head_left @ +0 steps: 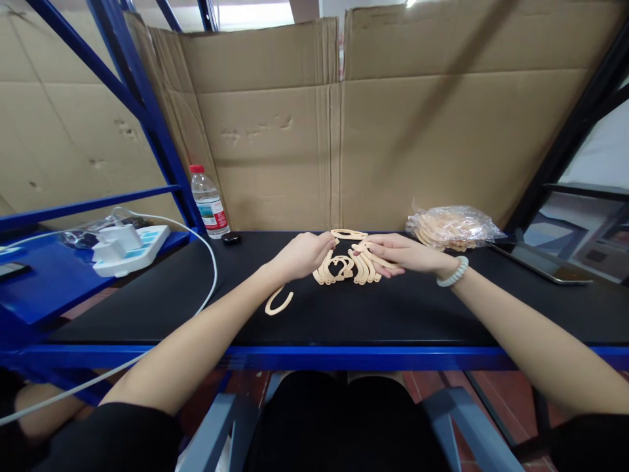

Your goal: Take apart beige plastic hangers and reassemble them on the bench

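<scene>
A cluster of several beige curved plastic pieces [346, 267] lies on the black shelf top [393, 308]. My left hand [304, 252] is closed, pinching one of these pieces at the cluster's left edge. On the right side of the cluster, my right hand [400, 252], with a pale bead bracelet on its wrist, has its fingers pressed on another piece. One loose curved piece [278, 303] lies apart, nearer me on the left. Another flat piece [348, 233] rests just behind the hands.
A clear bag of more beige pieces [449, 227] sits at back right, beside a tablet [540, 262]. A water bottle [209, 202] and a small black object [230, 238] stand at back left. A white power strip [130, 248] with a cable is on the blue side shelf. Cardboard walls the back.
</scene>
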A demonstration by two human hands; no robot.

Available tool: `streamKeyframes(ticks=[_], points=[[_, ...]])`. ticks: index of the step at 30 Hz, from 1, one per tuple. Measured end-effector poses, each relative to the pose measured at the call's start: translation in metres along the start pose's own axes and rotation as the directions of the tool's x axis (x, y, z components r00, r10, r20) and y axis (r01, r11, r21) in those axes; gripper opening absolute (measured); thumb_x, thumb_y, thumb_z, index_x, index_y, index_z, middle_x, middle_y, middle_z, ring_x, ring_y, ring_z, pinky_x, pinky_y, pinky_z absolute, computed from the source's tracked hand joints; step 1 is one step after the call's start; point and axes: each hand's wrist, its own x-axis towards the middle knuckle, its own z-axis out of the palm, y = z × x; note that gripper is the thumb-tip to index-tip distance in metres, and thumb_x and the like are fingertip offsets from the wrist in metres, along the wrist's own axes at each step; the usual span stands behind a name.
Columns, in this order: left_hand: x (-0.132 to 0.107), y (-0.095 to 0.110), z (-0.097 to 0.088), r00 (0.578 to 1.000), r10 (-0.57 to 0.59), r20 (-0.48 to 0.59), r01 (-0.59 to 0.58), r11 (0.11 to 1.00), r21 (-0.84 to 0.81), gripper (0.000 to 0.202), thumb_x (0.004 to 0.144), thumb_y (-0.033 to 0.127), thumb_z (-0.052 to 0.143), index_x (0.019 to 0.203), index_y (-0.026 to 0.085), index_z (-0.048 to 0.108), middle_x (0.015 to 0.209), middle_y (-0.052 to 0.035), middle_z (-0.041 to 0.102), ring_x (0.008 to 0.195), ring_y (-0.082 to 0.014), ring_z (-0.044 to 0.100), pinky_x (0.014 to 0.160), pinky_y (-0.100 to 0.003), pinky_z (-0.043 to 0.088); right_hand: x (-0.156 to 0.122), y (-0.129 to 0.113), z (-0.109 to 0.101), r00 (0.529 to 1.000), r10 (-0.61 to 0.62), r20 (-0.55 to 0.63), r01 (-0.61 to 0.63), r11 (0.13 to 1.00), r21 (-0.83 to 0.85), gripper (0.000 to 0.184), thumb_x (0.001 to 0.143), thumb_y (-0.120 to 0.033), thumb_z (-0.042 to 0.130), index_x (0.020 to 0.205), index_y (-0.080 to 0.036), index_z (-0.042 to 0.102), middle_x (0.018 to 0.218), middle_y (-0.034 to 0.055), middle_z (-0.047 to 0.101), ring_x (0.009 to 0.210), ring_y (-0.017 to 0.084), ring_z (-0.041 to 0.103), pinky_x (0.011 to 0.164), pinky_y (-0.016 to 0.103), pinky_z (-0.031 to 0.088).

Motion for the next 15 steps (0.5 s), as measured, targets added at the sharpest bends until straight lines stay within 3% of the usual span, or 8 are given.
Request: streamKeyframes(ticks=[2,5,8,12,15], points=[[0.000,0.001,0.000,0.999,-0.032,-0.012,0.032,0.999,-0.004,0.032,0.097,0.030,0.030,0.096,0.015,0.058,0.068,-0.0055,0.063,0.063,-0.0189,0.061,0.059,-0.026,0.039,0.002,0.005,-0.004,1.000,0.023,-0.007,-0.022,0.991,0.135,0.035,0.095,-0.042,0.044,0.102,-0.012,0.058,0.054,-0.0044,0.052,0.040,0.004,0.036,0.041,0.018,0.031],[-0.001,0.005,0.000,0.999,-0.053,-0.009,0.053,0.999,-0.004,0.032,0.097,0.030,0.030,0.098,0.016,0.058,0.067,-0.0053,0.063,0.063,-0.0197,0.061,0.058,-0.026,0.038,0.004,0.013,-0.011,0.995,0.092,-0.035,-0.077,0.948,0.308,0.024,0.091,-0.034,0.054,0.092,-0.011,0.061,0.065,0.0007,0.059,0.048,0.005,0.048,0.050,0.019,0.042],[-0.002,0.006,0.001,0.999,-0.054,-0.007,0.053,0.999,-0.005,0.033,0.098,0.031,0.029,0.099,0.016,0.058,0.068,-0.0056,0.064,0.064,-0.0203,0.062,0.057,-0.026,0.038,0.004,0.019,-0.024,0.963,0.222,-0.152,-0.134,0.885,0.445,0.011,0.087,-0.021,0.058,0.092,-0.013,0.062,0.076,0.0048,0.063,0.063,0.011,0.060,0.062,0.024,0.052],[-0.002,0.005,0.001,0.997,-0.075,0.005,0.075,0.997,-0.027,0.032,0.098,0.031,0.030,0.100,0.016,0.057,0.071,-0.0061,0.065,0.066,-0.0207,0.063,0.059,-0.026,0.039,0.001,0.029,-0.046,0.822,0.440,-0.361,-0.239,0.843,0.482,0.008,0.083,-0.009,0.058,0.083,-0.013,0.065,0.081,0.0073,0.066,0.074,0.016,0.065,0.071,0.031,0.057],[-0.001,0.005,0.001,0.997,-0.075,0.002,0.075,0.996,-0.050,0.030,0.097,0.029,0.030,0.098,0.016,0.057,0.071,-0.0058,0.065,0.066,-0.0207,0.063,0.060,-0.026,0.040,-0.002,0.036,-0.060,0.733,0.493,-0.469,-0.289,0.849,0.442,0.009,0.081,-0.009,0.061,0.077,-0.014,0.067,0.082,0.0072,0.066,0.071,0.013,0.062,0.070,0.028,0.056]])
